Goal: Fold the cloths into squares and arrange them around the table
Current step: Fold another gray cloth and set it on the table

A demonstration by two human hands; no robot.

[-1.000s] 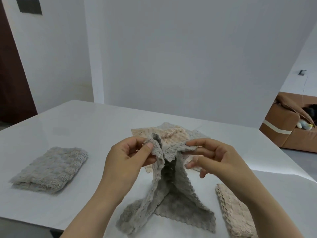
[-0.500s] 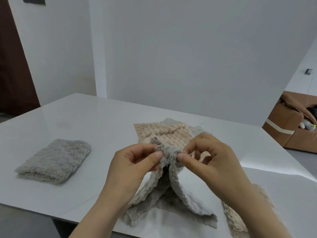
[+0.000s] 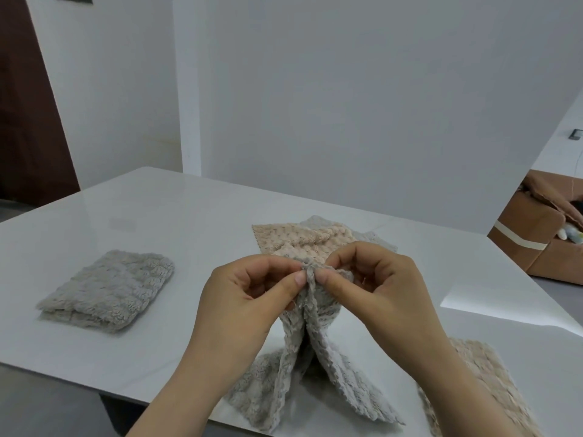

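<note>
We pinch the grey cloth (image 3: 318, 367) corners together between left hand (image 3: 249, 298) and right hand (image 3: 381, 288) fingers (image 3: 295, 280); this should align its halves above the desk (image 3: 157, 216)

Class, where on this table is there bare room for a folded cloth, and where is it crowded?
Bare: the table corner behind the folded grey cloth; the strip between it and the left hand. Crowded: round the held grey cloth, beige pile behind, beige cloth beside.
</note>
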